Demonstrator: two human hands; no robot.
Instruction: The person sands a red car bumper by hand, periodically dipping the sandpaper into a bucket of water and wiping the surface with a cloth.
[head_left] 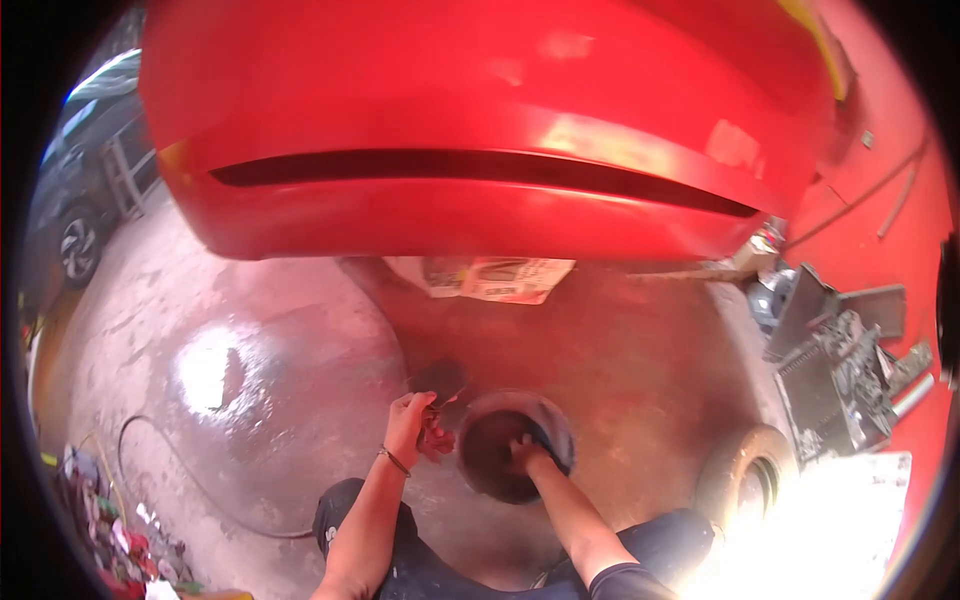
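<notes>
My left hand (420,428), with a band on its wrist, is closed in front of me, just left of a round dark bucket (475,413). Something small and dark shows at its fingers, too blurred to name. My right hand (524,453) reaches down inside the bucket; its fingers are partly lost in the dark interior, and what they touch is hidden. The bucket stands on the wet floor between my knees. Beyond both hands hangs a large red car bumper (480,217) with a long dark slot.
Newspaper (510,280) lies under the bumper. A tire (745,475) and a heap of metal parts (850,370) are at the right. A hose (180,475) curves over the floor at the left, near scraps (125,535). A dark car (80,200) stands far left.
</notes>
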